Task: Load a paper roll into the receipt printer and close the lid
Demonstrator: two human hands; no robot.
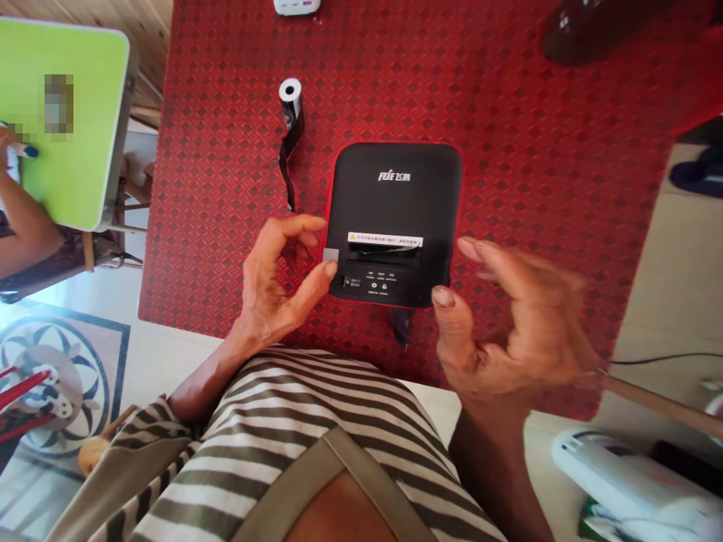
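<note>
A black receipt printer (395,207) with red edges lies flat on the red patterned table, its lid closed. White lettering marks its top, and a white label runs above the paper slot. My left hand (282,275) is at the printer's left side, thumb and fingers apart, the thumb tip at a small grey patch on the edge. My right hand (508,309) is just off the right side, thumb and fingers spread, holding nothing. A roll (291,102) with a white end stands beyond my left hand, a dark strip trailing from it. Another dark strip (400,325) pokes out below the printer's near edge.
The red table (536,165) bears a white device (297,6) at the far edge and a dark object (587,30) at the far right. At left, another person's arm (28,226) rests by a green table (84,165). A white appliance (621,474) sits at lower right.
</note>
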